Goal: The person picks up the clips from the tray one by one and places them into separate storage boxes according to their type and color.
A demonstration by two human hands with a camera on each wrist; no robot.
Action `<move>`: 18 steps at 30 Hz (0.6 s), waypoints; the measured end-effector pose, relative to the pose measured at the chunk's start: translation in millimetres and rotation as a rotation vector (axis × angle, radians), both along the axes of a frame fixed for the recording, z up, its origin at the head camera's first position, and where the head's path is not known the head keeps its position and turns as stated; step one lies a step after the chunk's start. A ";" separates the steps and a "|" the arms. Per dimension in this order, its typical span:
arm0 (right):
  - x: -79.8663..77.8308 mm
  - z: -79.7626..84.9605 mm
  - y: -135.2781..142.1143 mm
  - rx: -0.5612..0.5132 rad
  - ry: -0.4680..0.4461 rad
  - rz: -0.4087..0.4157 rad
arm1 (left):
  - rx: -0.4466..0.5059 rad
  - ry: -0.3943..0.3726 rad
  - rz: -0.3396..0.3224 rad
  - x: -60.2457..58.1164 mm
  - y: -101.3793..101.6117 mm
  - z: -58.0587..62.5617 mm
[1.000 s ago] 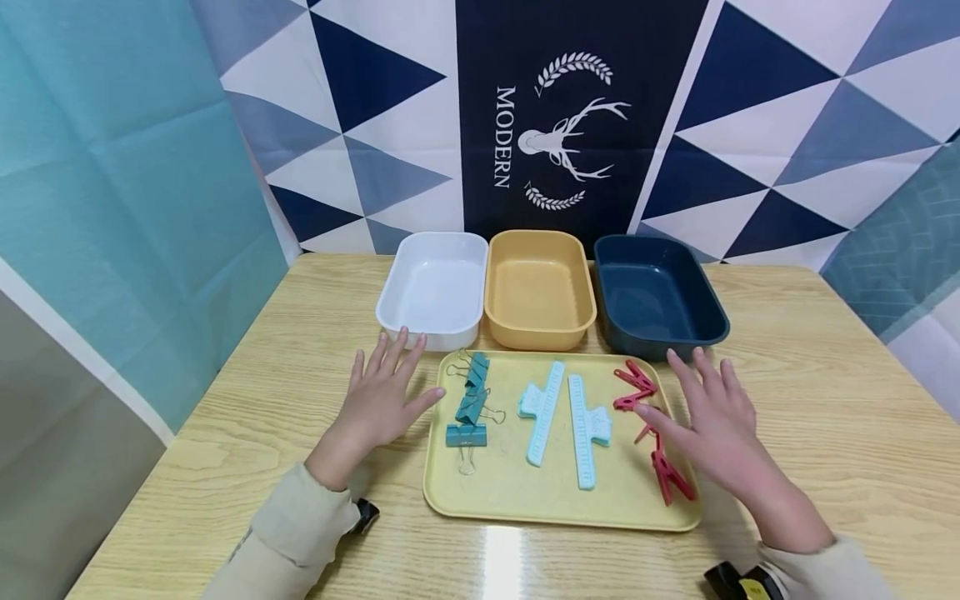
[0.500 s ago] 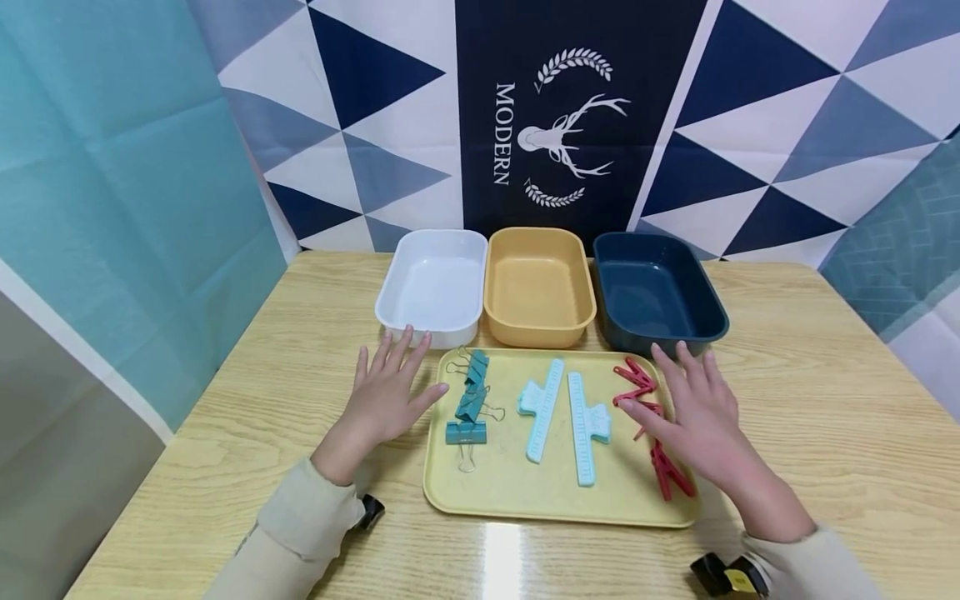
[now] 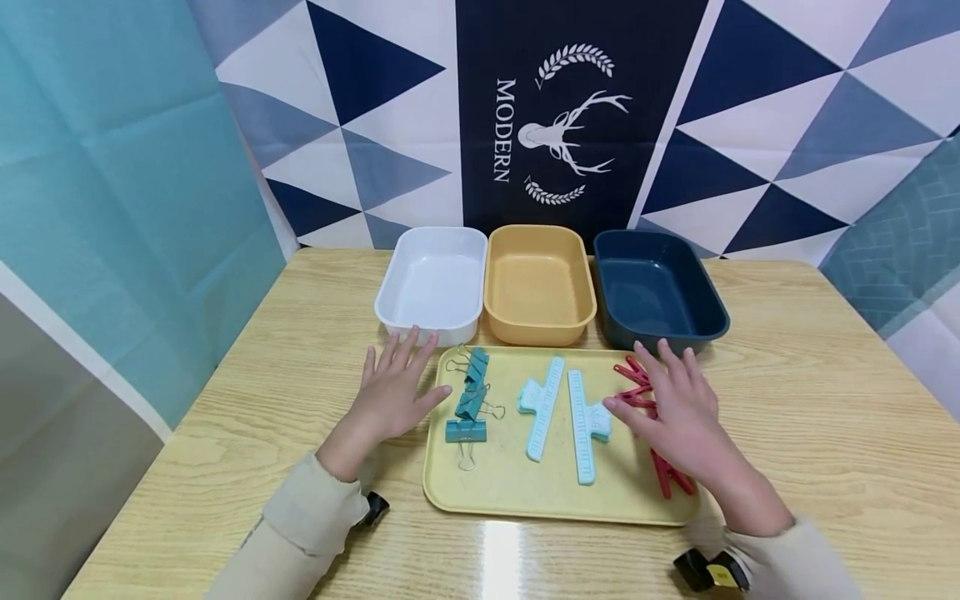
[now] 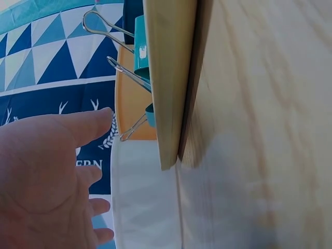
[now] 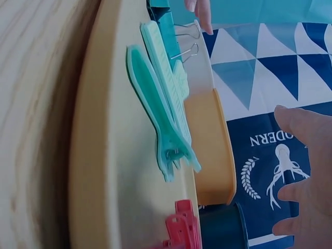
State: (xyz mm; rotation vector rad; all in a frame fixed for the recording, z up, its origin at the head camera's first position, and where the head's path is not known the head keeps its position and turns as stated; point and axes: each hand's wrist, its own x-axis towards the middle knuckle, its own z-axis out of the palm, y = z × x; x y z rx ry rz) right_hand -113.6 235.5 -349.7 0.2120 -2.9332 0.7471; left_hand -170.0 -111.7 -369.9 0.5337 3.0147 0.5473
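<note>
My left hand (image 3: 392,398), fingers spread and holding nothing, hovers left of the yellow tray (image 3: 510,496). Nearest to it are several teal binder clips (image 3: 467,431) in a column along the tray's left side. Over the tray's right side my right hand (image 3: 678,417) is spread too, with nothing in it, and partly hides the red clothespins (image 3: 671,475). Mid-tray lie two light-blue ruler clips, the left one (image 3: 545,408) slanted and the right one (image 3: 581,429) near my right thumb tip. In the right wrist view, the ruler clips (image 5: 155,104) show from the side.
Behind the tray three bins stand side by side: a white bin (image 3: 386,312), a yellow-orange bin (image 3: 540,333) and a dark blue bin (image 3: 708,321). A patterned cloth (image 3: 397,108) hangs behind the wooden table (image 3: 825,400).
My right hand has moved left over the tray, covering more of the red clothespins. My left hand has shifted slightly right. The clips and bins have stayed in place.
</note>
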 end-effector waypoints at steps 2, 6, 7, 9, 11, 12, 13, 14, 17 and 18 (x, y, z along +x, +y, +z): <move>-0.8 0.0 -2.2 0.001 -0.007 0.000 | 0.004 0.001 -0.005 -0.5 0.6 -0.4; -2.1 0.5 -5.8 0.002 -0.022 0.004 | 0.018 0.003 -0.009 -2.8 0.9 -2.0; -2.5 0.6 -6.7 0.002 -0.024 0.007 | 0.027 0.000 -0.011 -3.4 1.0 -2.3; -3.1 1.0 -8.4 0.000 -0.028 0.012 | 0.047 -0.011 -0.016 -4.2 0.8 -2.7; -3.7 1.5 -10.0 -0.002 -0.032 0.017 | 0.071 -0.029 -0.022 -4.3 0.8 -2.2; -3.9 1.8 -10.7 -0.006 -0.034 0.018 | 0.082 -0.036 -0.025 -4.2 0.7 -1.9; -4.1 2.0 -11.4 -0.009 -0.036 0.020 | 0.092 -0.041 -0.027 -4.1 0.8 -1.6; -4.4 2.3 -12.0 -0.013 -0.037 0.020 | 0.101 -0.041 -0.029 -3.9 0.9 -1.3; -5.0 2.7 -13.9 -0.015 -0.037 0.022 | 0.128 -0.033 -0.025 -3.6 1.6 -0.5; -5.3 2.6 -14.8 -0.013 -0.035 0.025 | 0.137 -0.030 -0.022 -3.7 1.8 -0.3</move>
